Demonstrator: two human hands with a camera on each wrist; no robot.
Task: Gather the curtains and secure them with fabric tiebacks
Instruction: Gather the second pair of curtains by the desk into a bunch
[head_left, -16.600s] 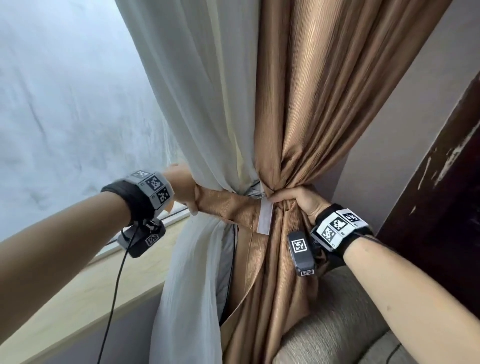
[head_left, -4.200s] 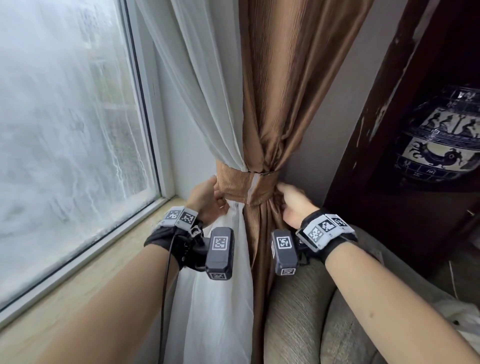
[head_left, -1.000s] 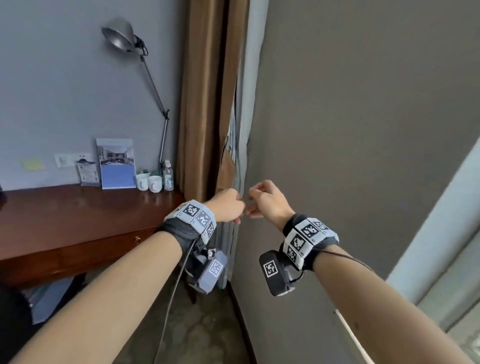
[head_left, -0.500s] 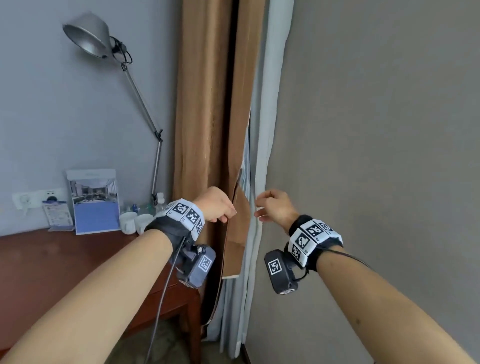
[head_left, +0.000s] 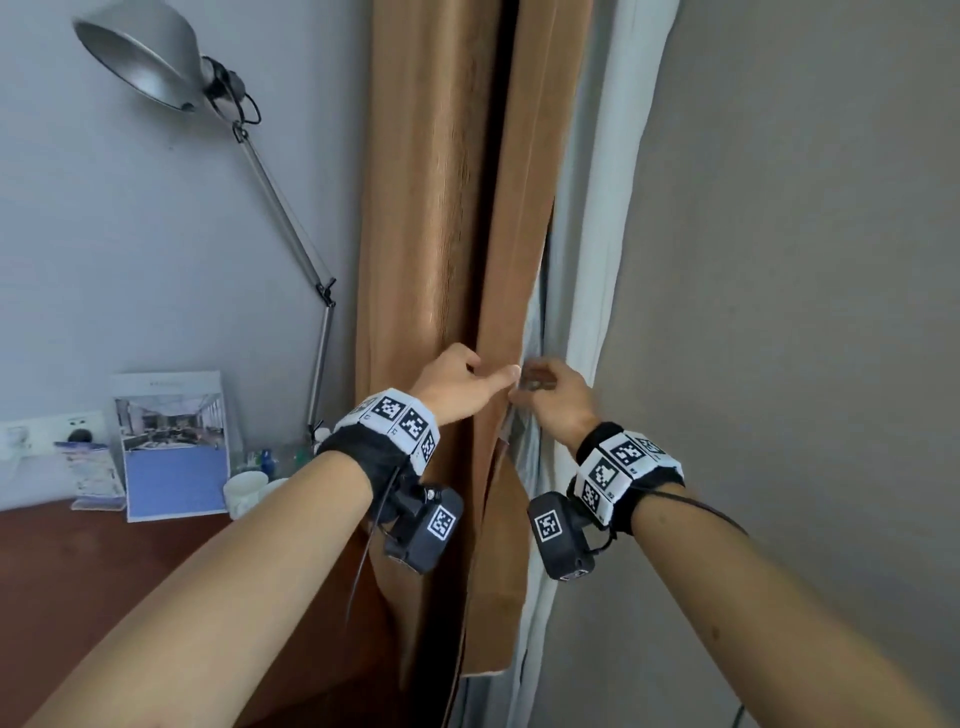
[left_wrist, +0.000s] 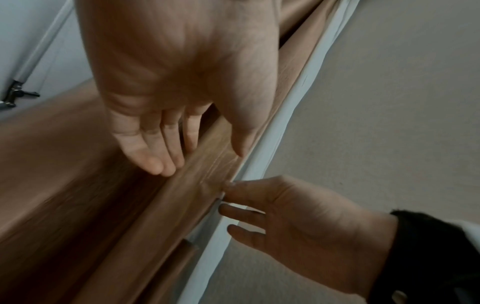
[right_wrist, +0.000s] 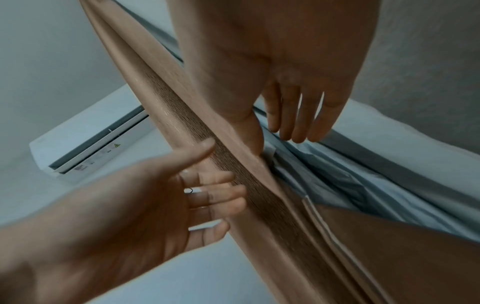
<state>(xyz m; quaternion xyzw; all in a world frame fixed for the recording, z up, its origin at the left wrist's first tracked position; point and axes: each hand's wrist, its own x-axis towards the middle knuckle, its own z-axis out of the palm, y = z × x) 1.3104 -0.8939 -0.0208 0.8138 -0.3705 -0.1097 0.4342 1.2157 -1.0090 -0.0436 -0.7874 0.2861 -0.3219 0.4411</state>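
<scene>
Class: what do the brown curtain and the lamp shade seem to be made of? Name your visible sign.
The brown curtain: woven fabric, slight sheen; fine vertical ribbing, soft folds. The lamp shade: probably brushed metal, silvery; bright reflections across its dome.

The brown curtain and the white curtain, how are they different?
The brown curtain is darker with fine lines in its weave; the white curtain is pale and plain. The brown curtain hangs on the desk side, the white curtain by the grey wall. The left hand holds a fold of the brown curtain, not the white curtain. Both hang loose, not yet tied.
</scene>
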